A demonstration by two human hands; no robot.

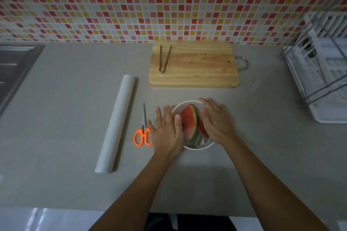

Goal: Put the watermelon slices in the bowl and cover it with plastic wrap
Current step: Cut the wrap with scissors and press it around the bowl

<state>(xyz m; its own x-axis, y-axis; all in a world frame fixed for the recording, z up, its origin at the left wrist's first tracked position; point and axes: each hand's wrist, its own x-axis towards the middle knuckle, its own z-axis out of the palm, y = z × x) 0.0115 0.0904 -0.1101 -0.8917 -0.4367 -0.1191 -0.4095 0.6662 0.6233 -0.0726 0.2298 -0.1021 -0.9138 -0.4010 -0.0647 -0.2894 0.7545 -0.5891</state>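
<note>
The bowl (193, 147) sits near the worktop's front edge, slices (189, 120) already inside. The left hand (167, 131) and right hand (216, 122) lie flat and released on its two sides, fingers spread, gripping nothing; whether film is already stretched under the palms I cannot tell. The wrap roll (116, 124) and scissors (143, 133) lie towards the left. Risk, as I judge it: the tall slices stand above the rim, so pressing down could tear the film or tip the bowl.

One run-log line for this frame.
slices in bowl | left hand, right hand flat at rim | wrap roll, scissors left
</note>
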